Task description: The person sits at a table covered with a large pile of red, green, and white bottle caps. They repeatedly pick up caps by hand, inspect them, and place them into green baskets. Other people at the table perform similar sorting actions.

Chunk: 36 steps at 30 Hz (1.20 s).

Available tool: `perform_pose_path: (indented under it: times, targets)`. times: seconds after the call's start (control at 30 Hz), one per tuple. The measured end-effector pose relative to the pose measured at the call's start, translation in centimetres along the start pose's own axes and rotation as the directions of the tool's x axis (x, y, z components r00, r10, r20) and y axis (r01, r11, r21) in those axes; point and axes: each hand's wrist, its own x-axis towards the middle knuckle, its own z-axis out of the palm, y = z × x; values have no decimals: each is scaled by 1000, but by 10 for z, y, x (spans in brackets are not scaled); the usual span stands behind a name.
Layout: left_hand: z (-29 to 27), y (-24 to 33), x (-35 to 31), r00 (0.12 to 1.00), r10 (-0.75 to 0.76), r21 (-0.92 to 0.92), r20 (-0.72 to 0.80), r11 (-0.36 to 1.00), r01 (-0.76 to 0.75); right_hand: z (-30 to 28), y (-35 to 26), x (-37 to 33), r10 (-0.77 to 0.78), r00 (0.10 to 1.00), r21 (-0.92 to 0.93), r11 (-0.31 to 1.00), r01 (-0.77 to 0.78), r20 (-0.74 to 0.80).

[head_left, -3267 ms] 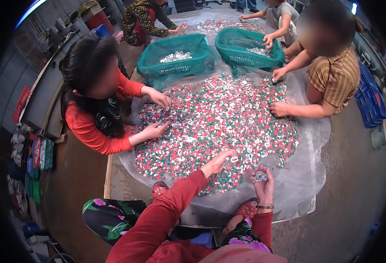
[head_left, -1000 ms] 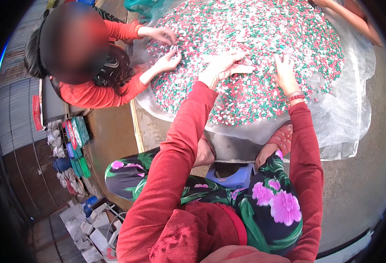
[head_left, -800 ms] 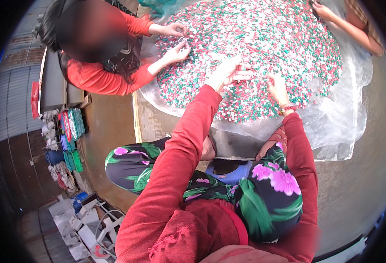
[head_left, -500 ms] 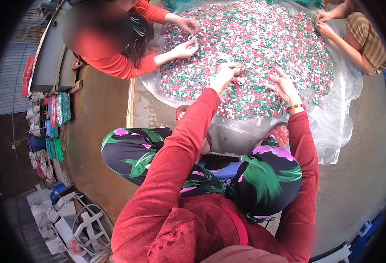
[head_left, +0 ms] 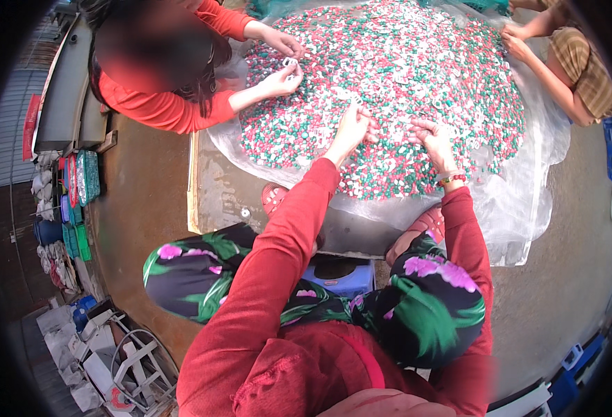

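A wide heap of small red, green and white plastic pieces [head_left: 389, 62] lies spread before me on clear plastic sheeting [head_left: 507, 215]. Over its near middle, my left hand [head_left: 356, 131] is closed with the fingers curled in; what they hold, if anything, is too small to make out. A little to the right, my right hand [head_left: 432, 142], a beaded bracelet [head_left: 452, 179] at its wrist, has thumb and fingertips drawn together in a pinch just above the pieces. Whatever sits in that pinch is too small to name. White ring-like pieces lie among the others.
A person in an orange-red top [head_left: 160, 108] holds a small white piece at the heap's left edge. Another person's hands [head_left: 518, 42] work at its far right. Below me is a blue stool [head_left: 340, 274]; coloured baskets [head_left: 87, 177] line the left wall.
My right hand has gone from spread fingers to a pinch and moved slightly left. My left hand has shifted a little left and down, its fingers curling more. The whole view has shifted slightly.
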Motion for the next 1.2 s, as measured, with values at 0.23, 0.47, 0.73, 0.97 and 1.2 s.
perform_pose_path:
  times: [0.23,0.47,0.73,0.97,1.2]
  targets:
    - [0,-51,-5,931,345,940,119,262,-217,24,7,9,-502,850,-876,322,358,163]
    - [0,-54,3,976,200,895,90,414,-167,28,30,-20,-432,902,-724,630,282,-25]
    - [3,-2,-16,968,-142,-234,205,954,189,7,-4,-49,-10,965,391,913,115,-261]
    - [49,-41,-6,996,87,907,-23,422,-16,5,4,-69,13,950,361,926,105,-311]
    - [81,-59,-14,978,208,804,30,576,-147,-28,25,-87,44,991,755,652,68,-127]
